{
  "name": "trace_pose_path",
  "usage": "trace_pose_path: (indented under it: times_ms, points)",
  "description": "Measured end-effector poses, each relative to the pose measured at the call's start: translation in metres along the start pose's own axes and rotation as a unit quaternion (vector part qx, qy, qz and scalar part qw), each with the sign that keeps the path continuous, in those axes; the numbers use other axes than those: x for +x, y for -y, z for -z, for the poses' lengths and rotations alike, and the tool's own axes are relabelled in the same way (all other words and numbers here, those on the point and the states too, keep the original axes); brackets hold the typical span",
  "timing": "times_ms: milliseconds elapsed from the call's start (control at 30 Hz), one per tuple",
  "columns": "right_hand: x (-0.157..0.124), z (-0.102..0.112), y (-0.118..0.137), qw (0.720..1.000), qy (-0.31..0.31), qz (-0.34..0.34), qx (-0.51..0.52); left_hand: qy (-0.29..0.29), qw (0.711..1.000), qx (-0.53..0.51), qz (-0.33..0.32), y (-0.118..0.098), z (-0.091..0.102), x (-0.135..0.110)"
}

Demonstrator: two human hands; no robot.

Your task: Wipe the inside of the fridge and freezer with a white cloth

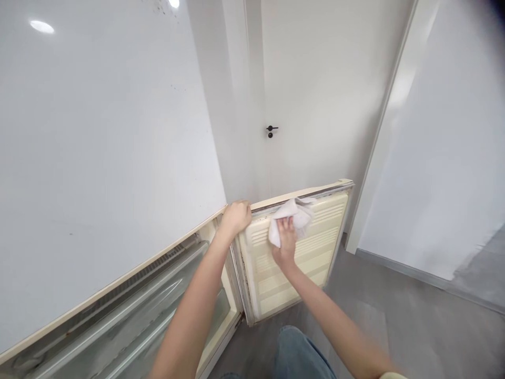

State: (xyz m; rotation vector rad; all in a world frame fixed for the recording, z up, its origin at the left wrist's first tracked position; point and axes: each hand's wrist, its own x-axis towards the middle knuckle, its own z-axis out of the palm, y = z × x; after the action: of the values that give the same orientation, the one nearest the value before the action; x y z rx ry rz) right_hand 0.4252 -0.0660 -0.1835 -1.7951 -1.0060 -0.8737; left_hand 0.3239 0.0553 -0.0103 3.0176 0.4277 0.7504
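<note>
An open freezer door [315, 252], cream-coloured with a ribbed inner panel, hangs swung out from the compartment. My left hand [238, 215] is closed over the door's top edge near the hinge corner; its fingertips are hidden. With my right hand [286, 242] I press a white cloth [302, 215] against the upper part of the inner panel, just under the top seal. Dark grime marks show along the seal. Left of the door, clear-fronted drawers [130, 321] sit inside the freezer compartment.
A large white panel [98, 131] rises above the compartment. Behind the freezer door stands a white room door with a black handle [271, 129]. At the right are a white wall [445, 158] and grey flooring [379, 295]. My jeans-covered knee [302, 352] is close below the freezer door.
</note>
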Motion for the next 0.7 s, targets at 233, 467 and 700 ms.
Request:
trace_pose_path:
  times_ms: [233,467,700]
  points:
    - [-0.041,-0.032,0.071,0.964,0.196,0.18,0.022,0.026,0.999,-0.041,0.01,0.001,0.01,0.003]
    - [-0.04,-0.022,0.056,0.969,0.17,0.162,-0.075,0.043,0.997,-0.067,0.012,0.0,0.014,0.001]
    - [-0.037,0.004,-0.004,0.99,0.039,0.075,-0.114,0.05,0.996,-0.075,0.011,0.002,0.013,0.001]
